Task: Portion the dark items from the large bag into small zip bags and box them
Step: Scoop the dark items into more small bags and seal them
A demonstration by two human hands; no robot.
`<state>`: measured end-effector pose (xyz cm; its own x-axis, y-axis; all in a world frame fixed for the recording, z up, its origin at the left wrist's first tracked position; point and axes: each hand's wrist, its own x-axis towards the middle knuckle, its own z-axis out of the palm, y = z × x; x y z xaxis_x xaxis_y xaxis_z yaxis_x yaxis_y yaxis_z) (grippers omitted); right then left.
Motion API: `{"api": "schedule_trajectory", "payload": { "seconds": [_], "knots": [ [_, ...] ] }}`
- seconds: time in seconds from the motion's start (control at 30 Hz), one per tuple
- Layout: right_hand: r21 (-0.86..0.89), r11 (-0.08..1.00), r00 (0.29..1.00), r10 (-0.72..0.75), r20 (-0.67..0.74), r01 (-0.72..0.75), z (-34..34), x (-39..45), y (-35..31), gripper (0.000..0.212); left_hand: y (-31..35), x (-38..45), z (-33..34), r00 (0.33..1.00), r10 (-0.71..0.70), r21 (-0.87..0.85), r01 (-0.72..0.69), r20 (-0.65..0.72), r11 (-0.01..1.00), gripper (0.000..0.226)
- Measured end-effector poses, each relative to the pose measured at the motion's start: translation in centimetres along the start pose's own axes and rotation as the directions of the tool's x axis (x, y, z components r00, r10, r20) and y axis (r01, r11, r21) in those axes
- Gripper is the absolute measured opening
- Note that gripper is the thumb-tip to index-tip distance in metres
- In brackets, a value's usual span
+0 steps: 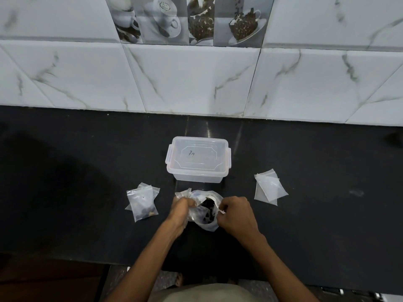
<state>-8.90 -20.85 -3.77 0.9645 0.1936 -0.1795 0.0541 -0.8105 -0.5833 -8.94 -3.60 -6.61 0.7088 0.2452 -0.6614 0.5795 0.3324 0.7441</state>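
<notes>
The large clear bag (204,216) with dark items (208,209) inside sits on the black counter just in front of me. My left hand (180,209) grips its left rim, and my right hand (236,212) pinches the right rim, holding the mouth apart. Behind the bag stands a clear plastic box (197,163) with its lid on. To the left lie small zip bags (142,202), the top one holding a few dark pieces. A pile of small zip bags (269,187) with nothing visible inside lies to the right.
The black counter (87,171) runs up to a white marble-tile wall (196,79) behind the box. The counter's front edge lies near my body, with floor below.
</notes>
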Motion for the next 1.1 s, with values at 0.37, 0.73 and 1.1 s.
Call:
{"api": "schedule_trajectory", "payload": {
  "seconds": [0.37,0.73,1.1],
  "knots": [
    [0.373,0.885,0.960,0.267,0.087,-0.280,-1.1,0.3,0.5,0.016,0.1,0.6,0.0,0.999,0.031,0.066,-0.033,0.031,0.997,0.040],
    [0.414,0.854,0.948,0.306,0.087,-0.314,-1.9,0.4,0.4,0.013,0.1,0.8,0.6,1.000,0.015,0.093,-0.015,-0.001,0.996,0.025],
    [0.418,0.831,0.930,0.328,0.164,-0.367,-2.7,0.5,0.7,0.011,-0.1,0.4,1.4,0.997,0.061,0.143,-0.055,-0.040,0.988,0.029]
  ]
}}
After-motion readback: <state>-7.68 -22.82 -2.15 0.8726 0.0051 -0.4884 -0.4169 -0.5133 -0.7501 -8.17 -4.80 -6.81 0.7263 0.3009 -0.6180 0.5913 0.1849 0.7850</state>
